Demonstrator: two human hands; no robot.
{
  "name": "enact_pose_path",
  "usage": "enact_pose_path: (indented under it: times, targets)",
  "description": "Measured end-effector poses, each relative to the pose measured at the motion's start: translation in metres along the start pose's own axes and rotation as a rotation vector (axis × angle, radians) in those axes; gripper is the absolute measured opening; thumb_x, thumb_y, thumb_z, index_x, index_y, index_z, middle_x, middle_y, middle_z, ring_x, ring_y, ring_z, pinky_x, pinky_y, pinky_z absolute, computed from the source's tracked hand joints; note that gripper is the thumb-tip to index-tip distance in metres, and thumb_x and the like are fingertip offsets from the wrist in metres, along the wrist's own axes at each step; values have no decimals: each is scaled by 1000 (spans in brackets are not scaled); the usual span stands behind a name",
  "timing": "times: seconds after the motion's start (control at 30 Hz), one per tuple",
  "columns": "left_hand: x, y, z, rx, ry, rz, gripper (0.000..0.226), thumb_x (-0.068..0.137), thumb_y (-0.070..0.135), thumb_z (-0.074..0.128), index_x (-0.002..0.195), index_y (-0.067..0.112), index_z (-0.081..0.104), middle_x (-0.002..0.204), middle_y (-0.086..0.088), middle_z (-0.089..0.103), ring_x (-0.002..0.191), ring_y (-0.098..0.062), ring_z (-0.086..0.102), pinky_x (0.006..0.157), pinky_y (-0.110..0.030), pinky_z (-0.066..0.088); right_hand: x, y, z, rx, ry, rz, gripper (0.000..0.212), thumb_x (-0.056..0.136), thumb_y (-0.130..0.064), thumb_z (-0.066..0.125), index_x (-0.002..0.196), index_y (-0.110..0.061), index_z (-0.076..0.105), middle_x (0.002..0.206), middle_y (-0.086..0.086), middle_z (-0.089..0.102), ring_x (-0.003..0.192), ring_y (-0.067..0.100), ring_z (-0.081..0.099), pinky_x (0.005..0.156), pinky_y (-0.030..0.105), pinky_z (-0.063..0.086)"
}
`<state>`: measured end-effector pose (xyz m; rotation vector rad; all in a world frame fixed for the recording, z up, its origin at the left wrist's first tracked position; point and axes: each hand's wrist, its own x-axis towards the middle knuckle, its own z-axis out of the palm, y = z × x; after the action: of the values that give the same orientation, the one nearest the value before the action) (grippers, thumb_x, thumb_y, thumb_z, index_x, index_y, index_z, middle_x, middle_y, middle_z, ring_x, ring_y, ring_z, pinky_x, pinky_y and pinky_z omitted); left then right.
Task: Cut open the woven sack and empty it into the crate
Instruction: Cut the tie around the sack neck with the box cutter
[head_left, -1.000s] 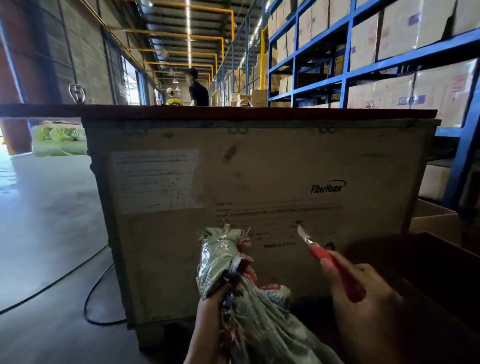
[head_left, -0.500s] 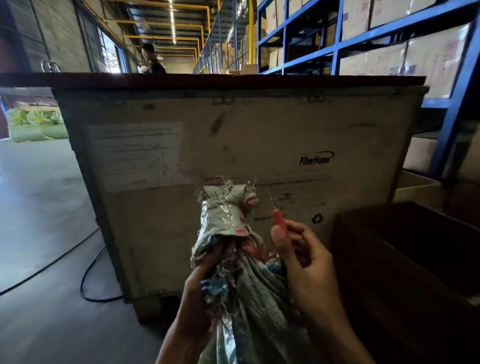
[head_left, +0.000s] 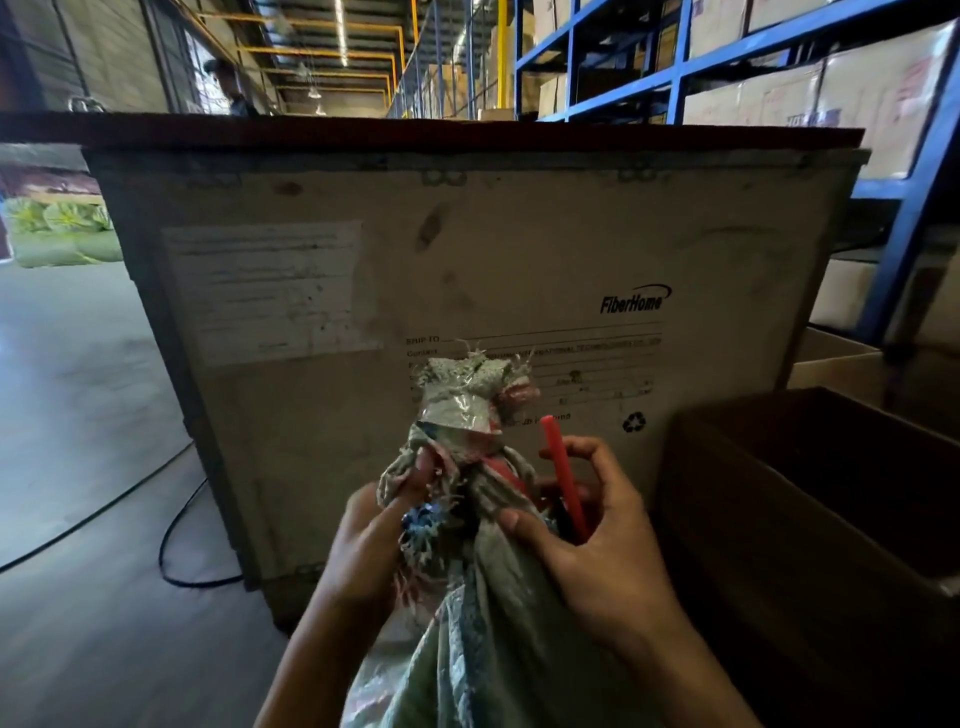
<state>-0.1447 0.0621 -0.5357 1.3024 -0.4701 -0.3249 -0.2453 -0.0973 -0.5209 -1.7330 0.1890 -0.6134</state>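
**Sack still tied, first cut not yet made**

The woven sack is in front of the person, between both hands and just short of the crate wall. Its tied neck is bunched and frayed, and no cut shows in it, so the sack looks closed. By that reading the task is at its start: the cut, the lift and the emptying are all still to do.

The left hand grips the gathered cloth just under the knot, fingers curled round it. The right hand is curled round a red knife, with its thumb pressed on the sack below the neck. The blade is not visible, so I cannot tell whether it touches the cloth.

The sack's long axis runs nearly upright, from the bottom edge of the view up to the knot, so its mouth points up and slightly away, toward the crate wall. The knife handle stands almost parallel to it, just to the right of the neck.

A dark open box sits to the right.
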Motion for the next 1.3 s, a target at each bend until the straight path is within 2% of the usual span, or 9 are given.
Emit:
enact_pose_path:
  times: [0.1,0.2,0.33,0.53,0.67,0.87,1.1,1.2,1.3]
  targets:
    - [7,4,-10,441,240,262,40,73,25,83,112,32,72,91,2,79,82,-6,78,66,-23,63,0,4,-5,-44,101,-32,51,70,-28,86,104,-46,52,95,-19,71,87,-7,67,61,10,49]
    - [7,3,-19,765,147,465,54,79,15,84,123,38,63,104,16,77,96,4,74,81,-25,63,-1,7,-3,-86,133,-64,51,66,-29,88,103,-43,54,96,-19,70,87,-6,67,69,15,47]
    - [1,0,-14,526,-267,240,58,76,39,71,132,39,55,121,10,72,107,-8,72,85,-22,60,-4,11,3,-90,113,-75,48,66,-28,90,98,-41,57,97,-19,71,86,-4,70,68,17,56]
    - [6,-3,-13,610,121,364,43,82,58,64,86,16,62,79,-6,74,64,-20,72,52,-38,59,-6,10,4,-87,-16,-94,44,69,-20,88,93,-42,58,100,-22,70,92,-6,68,73,1,49]
    - [7,1,-25,538,54,347,44,95,43,56,88,1,65,79,-23,67,74,-47,63,65,-59,54,-5,8,2,-88,-49,-57,45,71,-29,85,100,-46,55,105,-27,67,96,-12,64,70,13,50]
    - [5,5,-27,170,-67,164,49,85,31,58,103,-15,59,93,-41,62,75,-35,66,62,-35,57,-3,7,-2,-80,-53,-24,44,73,-26,84,101,-46,57,100,-26,67,92,-10,64,76,19,47]
    - [7,-9,-28,-37,30,-8,40,88,28,55,107,-8,54,89,-19,70,74,-35,65,64,-38,55,-8,7,1,-94,-82,-53,40,72,-24,85,96,-44,60,106,-30,66,99,-13,62,70,10,50]
    - [11,-13,-26,-92,74,-9,43,101,16,42,81,27,79,75,8,80,64,-13,77,50,-23,59,-10,9,1,-68,-117,-55,40,71,-20,86,96,-42,63,102,-28,68,96,-12,65,68,5,52]
    - [14,-13,-19,-119,54,-124,47,99,56,40,88,37,82,90,-4,82,81,-20,80,65,-31,64,-12,7,3,-92,-192,-48,40,71,-27,87,100,-43,63,104,-25,69,99,-8,66,71,9,53]
